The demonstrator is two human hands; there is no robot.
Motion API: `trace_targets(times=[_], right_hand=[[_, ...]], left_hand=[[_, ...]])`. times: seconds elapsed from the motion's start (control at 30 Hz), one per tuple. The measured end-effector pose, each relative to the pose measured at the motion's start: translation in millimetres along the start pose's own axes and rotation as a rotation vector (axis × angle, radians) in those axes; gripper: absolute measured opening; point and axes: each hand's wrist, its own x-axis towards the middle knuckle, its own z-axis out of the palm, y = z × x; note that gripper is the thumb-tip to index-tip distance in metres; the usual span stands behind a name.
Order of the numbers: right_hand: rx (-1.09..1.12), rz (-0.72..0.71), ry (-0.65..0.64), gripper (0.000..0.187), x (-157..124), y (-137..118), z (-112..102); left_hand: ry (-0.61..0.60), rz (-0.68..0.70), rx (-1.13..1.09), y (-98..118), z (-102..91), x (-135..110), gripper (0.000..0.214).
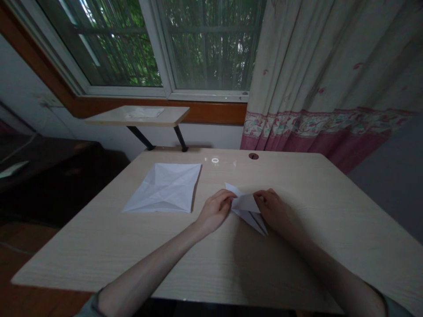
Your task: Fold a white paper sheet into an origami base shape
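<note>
A small folded piece of white paper (246, 207) lies on the light wooden table (132, 246) just right of centre. My left hand (215, 210) pinches its left edge with curled fingers. My right hand (274, 209) presses and grips its right side, fingers bent over the fold. A pointed flap sticks out towards me below my right hand. To the left, apart from both hands, a creased white sheet (165, 188) lies flat and unfolded on the table.
A round cable hole (253, 156) sits near the table's far edge. Behind it are a small shelf (139, 116) on black brackets, a window (158, 44), and a floral curtain (330, 75) at right. Dark furniture (49, 171) stands to the left.
</note>
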Motion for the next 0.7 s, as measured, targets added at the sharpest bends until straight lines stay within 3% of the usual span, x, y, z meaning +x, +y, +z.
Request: trace_targets(times=[0.23,0.37,0.7], right_hand=[[0.307,-0.002,0.056,0.030,2.9,15.9,2.0],[0.467,0.006,0.014,0.025,5.7,15.0,-1.9],[0.558,0.092,0.011,0.024,8.5,7.5,-1.8]], left_hand=[[-0.025,0.017,0.005,-9.0,2.8,-1.7,0.026],[-0.024,0.045,0.013,-10.4,3.8,-3.7,0.031],[-0.036,0.189,-0.023,-11.2,5.4,-5.7,0.022]])
